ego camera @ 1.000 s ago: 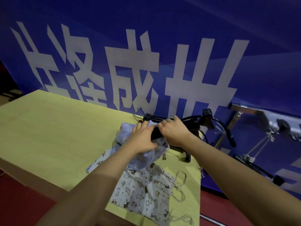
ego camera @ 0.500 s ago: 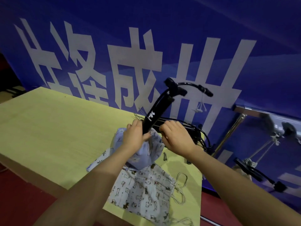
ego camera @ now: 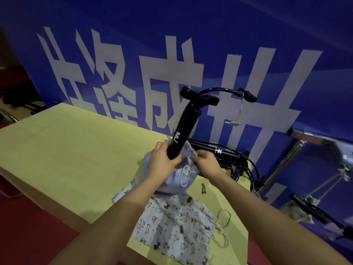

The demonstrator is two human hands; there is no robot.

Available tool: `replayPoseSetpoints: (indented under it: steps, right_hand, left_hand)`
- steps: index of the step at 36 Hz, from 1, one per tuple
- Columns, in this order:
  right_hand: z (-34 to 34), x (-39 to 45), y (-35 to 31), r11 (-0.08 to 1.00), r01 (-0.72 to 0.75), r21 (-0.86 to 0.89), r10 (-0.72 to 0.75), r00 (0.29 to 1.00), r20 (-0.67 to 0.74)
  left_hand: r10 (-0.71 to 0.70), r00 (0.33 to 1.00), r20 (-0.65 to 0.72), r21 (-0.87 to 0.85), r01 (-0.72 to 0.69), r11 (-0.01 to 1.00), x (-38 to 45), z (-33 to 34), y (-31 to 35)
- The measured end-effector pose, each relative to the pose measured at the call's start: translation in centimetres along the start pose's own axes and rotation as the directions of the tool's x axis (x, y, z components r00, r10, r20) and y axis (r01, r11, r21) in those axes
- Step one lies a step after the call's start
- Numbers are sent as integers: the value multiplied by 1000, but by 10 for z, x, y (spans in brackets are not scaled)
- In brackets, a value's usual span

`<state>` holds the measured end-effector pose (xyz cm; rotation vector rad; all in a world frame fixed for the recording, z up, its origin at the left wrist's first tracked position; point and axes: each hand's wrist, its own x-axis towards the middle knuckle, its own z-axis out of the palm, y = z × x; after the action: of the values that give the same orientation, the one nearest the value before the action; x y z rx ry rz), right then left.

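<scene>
Black plastic and pale blue cloth occupy the centre of the scene.

Head view. A black pump stands tilted, its T-handle uppermost and its barrel leaning to the right. Its lower end is sunk in the mouth of a pale blue drawstring bag. The bag rests on the yellow-green counter, toward the counter's right end.

The left hand grips the lower barrel of the pump. Its fingers curl round the barrel just where the gathered rim of the bag meets it. The right hand sits just beside the left. Its thumb and fingers are closed in a pinch on the rim of the bag, to the right of the barrel. A white drawcord hangs in a loop down the front of the bag, below both hands.

A thin black hose arches from the top of the pump to the right. A small white tag dangles on a string from its far end.

Behind the hands a second pump lies flat on the counter. On the near side a printed bag, patterned with small animal figures, lies flat and touches the blue one. Its loose cords trail to the right. Two small metal pins lie on the counter just right of the blue bag. A blue banner with large white characters rises behind the counter.
</scene>
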<state>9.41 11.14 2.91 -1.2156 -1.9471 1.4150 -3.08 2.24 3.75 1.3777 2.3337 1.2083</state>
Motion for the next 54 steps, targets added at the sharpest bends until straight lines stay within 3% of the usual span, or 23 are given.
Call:
replayPoseSetpoints:
  steps: [6, 18, 25, 30, 36, 41, 54]
  right_hand:
    - [-2, -6, -42, 978, 120, 172, -112, 992, -54]
    - [10, -7, -51, 930, 161, 331, -115, 981, -154]
    - [15, -3, -56, 875, 142, 464, -84, 986, -142]
    - [9, -4, -72, 867, 284, 409, -196, 950, -243]
    - [2, -5, -98, 827, 426, 367, -325, 895, -306]
    - [-7, -3, -107, 843, 458, 282, -388, 881, -269]
    - [-2, -8, -66, 951, 309, 29, -306, 949, -82]
  left_hand:
    - [-20, 999, -47, -125, 14, 992, 14, -16, 12]
    - [-59, 990, -125, -221, 31, 975, 16, -35, 15]
    - [-35, 997, -63, -357, 10, 934, 17, -44, 22]
    - [190, 980, -55, -239, -198, 951, 22, -60, 35]
    - [289, 956, -47, -162, -292, 943, 37, -77, 62]
    - [364, 931, -25, -127, -364, 923, 42, -82, 68]
    - [189, 982, 31, 16, -189, 982, 27, -54, 37]
